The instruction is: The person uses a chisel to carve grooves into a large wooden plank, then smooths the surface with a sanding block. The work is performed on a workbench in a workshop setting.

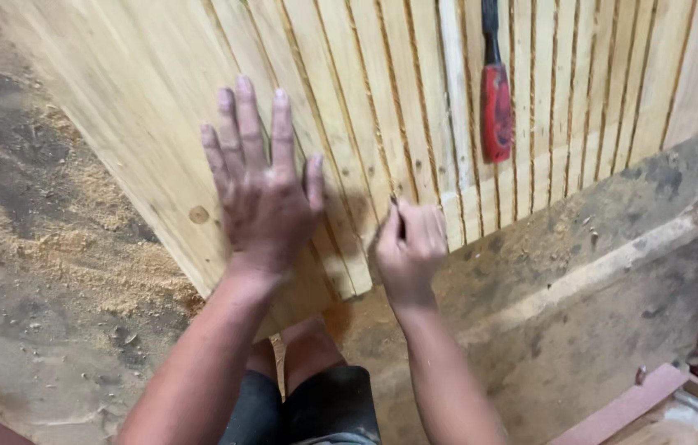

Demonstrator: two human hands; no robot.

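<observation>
Flat, left hand presses planks; right hand pinches pencil

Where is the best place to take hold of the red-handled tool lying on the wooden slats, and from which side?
Grip the red handle, its thick lower end, probably coming from above with the right hand. It lies along the wooden slats, clear of other things; the dark part above is thinner.

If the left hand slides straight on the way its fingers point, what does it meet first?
Probably nothing soon: the left hand lies flat on the wooden panel, fingers pointing up the boards, and that stretch looks bare to the picture's top edge.
</observation>
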